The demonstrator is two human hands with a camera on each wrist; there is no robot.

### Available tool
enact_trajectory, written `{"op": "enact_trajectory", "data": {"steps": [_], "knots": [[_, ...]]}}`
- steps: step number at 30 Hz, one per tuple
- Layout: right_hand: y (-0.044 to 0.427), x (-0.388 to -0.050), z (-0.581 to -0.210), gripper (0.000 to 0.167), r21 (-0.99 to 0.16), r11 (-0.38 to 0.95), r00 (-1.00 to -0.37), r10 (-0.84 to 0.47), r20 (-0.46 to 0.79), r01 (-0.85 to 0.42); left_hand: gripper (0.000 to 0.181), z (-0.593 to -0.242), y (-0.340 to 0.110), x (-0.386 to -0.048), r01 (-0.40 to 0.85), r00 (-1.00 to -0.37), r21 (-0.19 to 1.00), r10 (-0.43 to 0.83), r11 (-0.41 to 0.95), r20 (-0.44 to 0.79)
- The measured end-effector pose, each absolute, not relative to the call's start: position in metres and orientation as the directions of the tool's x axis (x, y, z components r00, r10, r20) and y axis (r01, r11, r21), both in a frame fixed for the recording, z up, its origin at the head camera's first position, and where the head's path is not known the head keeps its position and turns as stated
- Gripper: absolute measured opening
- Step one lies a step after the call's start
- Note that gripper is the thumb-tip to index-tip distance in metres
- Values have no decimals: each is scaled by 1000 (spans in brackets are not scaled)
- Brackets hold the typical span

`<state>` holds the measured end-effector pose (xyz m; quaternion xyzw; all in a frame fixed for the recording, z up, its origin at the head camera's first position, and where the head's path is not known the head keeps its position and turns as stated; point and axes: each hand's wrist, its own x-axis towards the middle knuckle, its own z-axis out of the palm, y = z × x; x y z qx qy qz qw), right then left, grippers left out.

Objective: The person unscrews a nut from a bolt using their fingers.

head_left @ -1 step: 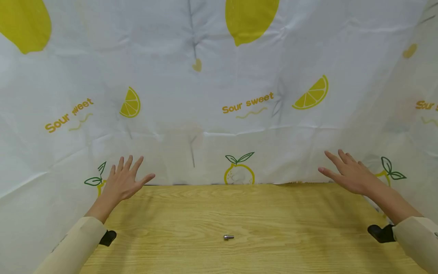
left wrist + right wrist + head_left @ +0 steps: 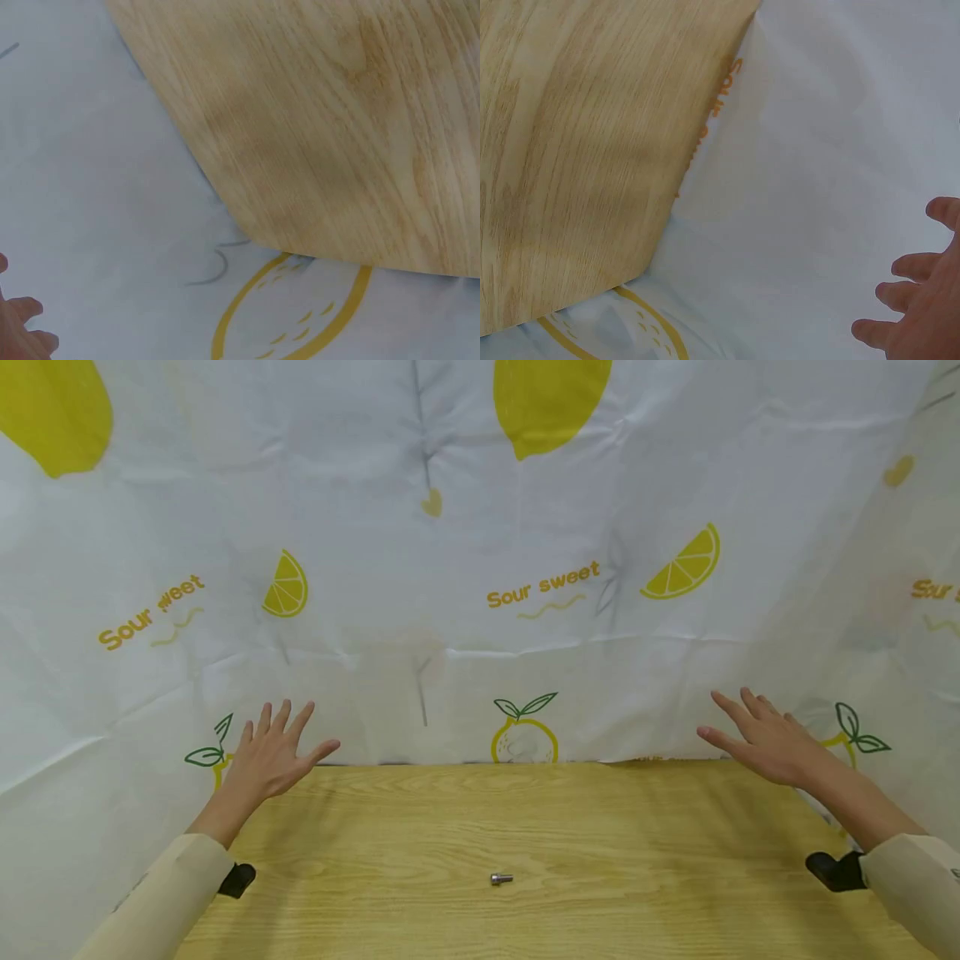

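Nothing has visibly shifted since the earlier frame! Wide apart they hover, bare left hand and bare right hand, fingers spread, neither holding a thing, a white lemon-printed sheet behind them. And down on the yellow wood-grain tabletop, between the forearms, lies one small silver metal screw, on its side, well apart from both. Danger, I'd judge: a careless brush could roll that rounded body, and a hurried pinch could let something so tiny slip.
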<state>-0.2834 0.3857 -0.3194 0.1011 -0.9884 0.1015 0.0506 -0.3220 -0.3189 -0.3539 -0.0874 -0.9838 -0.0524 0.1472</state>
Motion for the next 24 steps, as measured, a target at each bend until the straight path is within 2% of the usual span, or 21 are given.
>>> {"op": "enact_trajectory", "data": {"steps": [15, 24], "knots": [[383, -279, -326, 85, -234, 946, -970, -198, 138, -226, 94, -364, -311, -315, 198, -945, 107, 161, 974, 284], [365, -259, -348, 81, -294, 903, -946, -268, 182, -313, 89, -376, -286, -303, 281, -916, 136, 223, 950, 332]]}}
